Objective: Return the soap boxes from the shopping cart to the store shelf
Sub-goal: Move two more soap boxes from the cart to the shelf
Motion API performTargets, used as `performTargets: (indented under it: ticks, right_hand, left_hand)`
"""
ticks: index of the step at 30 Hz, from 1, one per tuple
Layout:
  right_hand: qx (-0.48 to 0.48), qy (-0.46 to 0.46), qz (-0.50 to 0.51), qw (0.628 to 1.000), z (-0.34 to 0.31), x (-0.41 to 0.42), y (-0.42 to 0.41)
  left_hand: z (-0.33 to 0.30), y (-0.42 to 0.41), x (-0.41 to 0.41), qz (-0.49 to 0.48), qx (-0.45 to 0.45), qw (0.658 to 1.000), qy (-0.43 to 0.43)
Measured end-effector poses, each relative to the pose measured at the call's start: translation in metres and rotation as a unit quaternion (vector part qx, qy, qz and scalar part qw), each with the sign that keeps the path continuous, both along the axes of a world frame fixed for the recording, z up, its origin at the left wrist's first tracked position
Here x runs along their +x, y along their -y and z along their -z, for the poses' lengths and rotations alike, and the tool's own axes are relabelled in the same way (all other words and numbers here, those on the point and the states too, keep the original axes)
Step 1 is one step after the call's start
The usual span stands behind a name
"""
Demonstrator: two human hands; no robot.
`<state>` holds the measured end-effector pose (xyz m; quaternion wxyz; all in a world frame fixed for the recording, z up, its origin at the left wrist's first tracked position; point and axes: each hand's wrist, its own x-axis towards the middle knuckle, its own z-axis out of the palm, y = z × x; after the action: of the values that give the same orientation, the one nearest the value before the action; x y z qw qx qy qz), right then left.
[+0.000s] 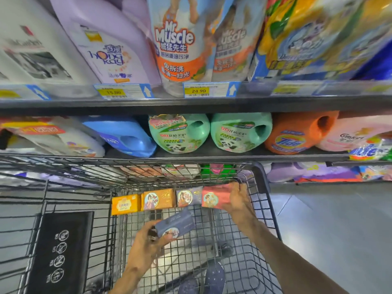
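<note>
While both hands reach into the wire shopping cart (263, 211), the left hand (148, 240) pinches a navy soap box (176, 224) above the basket floor; the right hand (238, 198) grips a red soap box (214, 197) at the far end; yellow (125, 205), orange (158, 199) and purple (189, 196) soap boxes sit in a row beside it; green detergent jugs (180, 133) line the shelf (191, 107) ahead.
</note>
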<state>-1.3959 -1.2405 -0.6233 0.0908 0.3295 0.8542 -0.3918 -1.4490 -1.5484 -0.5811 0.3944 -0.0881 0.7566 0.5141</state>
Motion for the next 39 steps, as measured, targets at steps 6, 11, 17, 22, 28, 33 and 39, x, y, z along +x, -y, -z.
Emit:
performTargets:
  ticks: [6, 11, 17, 22, 28, 33, 39]
  right_hand:
    - [-0.073, -0.054, 0.057, 0.994, -0.021, 0.013, 0.012]
    - [-0.200, -0.148, 0.117, 0.961, -0.092, 0.036, 0.024]
    - [-0.264, -0.223, 0.163, 0.924, -0.218, 0.085, 0.017]
    - [-0.219, -0.266, 0.206, 0.916, -0.302, 0.142, -0.016]
    - [-0.107, -0.294, 0.239, 0.919, -0.420, 0.221, -0.075]
    - [-0.058, -0.336, 0.291, 0.894, -0.484, 0.313, -0.134]
    - [-0.021, -0.366, 0.335, 0.868, -0.524, 0.436, -0.223]
  left_hand:
    - [-0.012, 0.003, -0.001, 0.009, -0.014, 0.999, -0.037]
    - [-0.057, 0.007, -0.008, 0.030, 0.007, 0.995, -0.091]
    - [-0.155, -0.008, -0.021, 0.058, 0.057, 0.983, -0.167]
    - [-0.245, -0.046, -0.019, 0.125, 0.084, 0.960, -0.236]
    - [-0.350, -0.146, 0.015, 0.224, 0.152, 0.918, -0.290]
    - [-0.426, -0.247, 0.067, 0.294, 0.223, 0.878, -0.304]
    - [-0.485, -0.371, 0.159, 0.353, 0.279, 0.827, -0.336]
